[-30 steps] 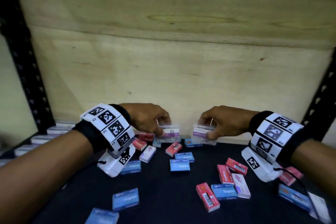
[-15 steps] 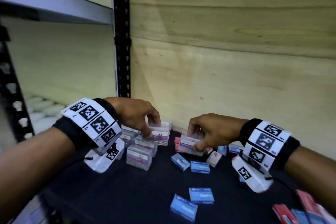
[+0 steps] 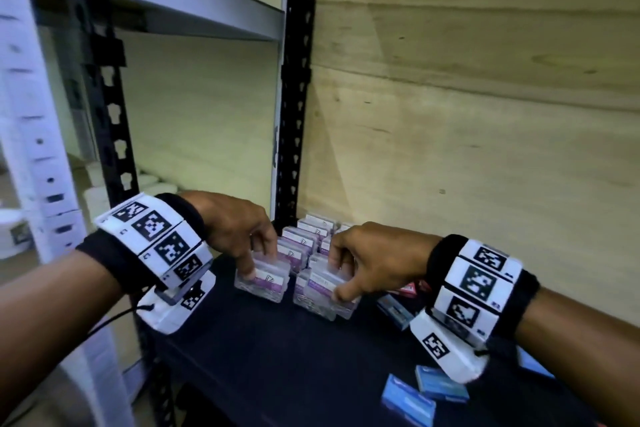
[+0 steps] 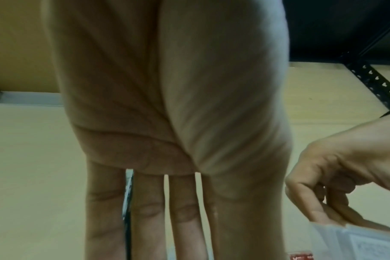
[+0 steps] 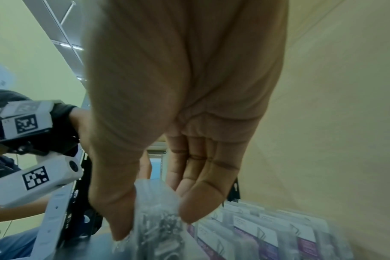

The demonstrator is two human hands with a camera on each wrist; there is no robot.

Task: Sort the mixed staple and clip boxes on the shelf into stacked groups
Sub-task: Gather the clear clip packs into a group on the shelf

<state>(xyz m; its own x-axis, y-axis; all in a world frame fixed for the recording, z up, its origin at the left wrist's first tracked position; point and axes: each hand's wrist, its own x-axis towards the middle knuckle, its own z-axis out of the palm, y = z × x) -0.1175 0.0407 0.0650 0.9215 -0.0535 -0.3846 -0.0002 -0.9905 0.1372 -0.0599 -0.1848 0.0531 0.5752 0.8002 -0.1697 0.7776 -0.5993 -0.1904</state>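
Nearest the viewer, lower right of the head view: loose blue boxes [image 3: 408, 402] lie flat on the dark shelf board [image 3: 277, 357], well apart from the hands. A red box [image 3: 408, 288] and another blue one sit just behind the right wrist.

Middle of the frame: both hands work at the front edge of the clear clip boxes [image 3: 304, 246], which are grouped in the back left corner of the shelf against the black upright post [image 3: 294, 114] and the plywood back wall [image 3: 467, 149].

The left hand [image 3: 239, 229] comes down from above, fingertips on the top of the left front clip box [image 3: 261, 282]; whether it grips or only presses, I cannot tell. The left wrist view shows straight fingers and no box.

The right hand [image 3: 367, 262] pinches the right front clip box [image 3: 325, 291], thumb on the near face, fingers over the top. The right wrist view confirms thumb and fingers closed round a clear box [image 5: 158, 216] of metal clips.

The key relation: the two front boxes sit side by side, just beside each other, long sides running left to right across the frame, one hand on each. The clip rows lie directly beyond, farther into the corner. Judging from this, each box only needs setting down in line with the rows behind it.
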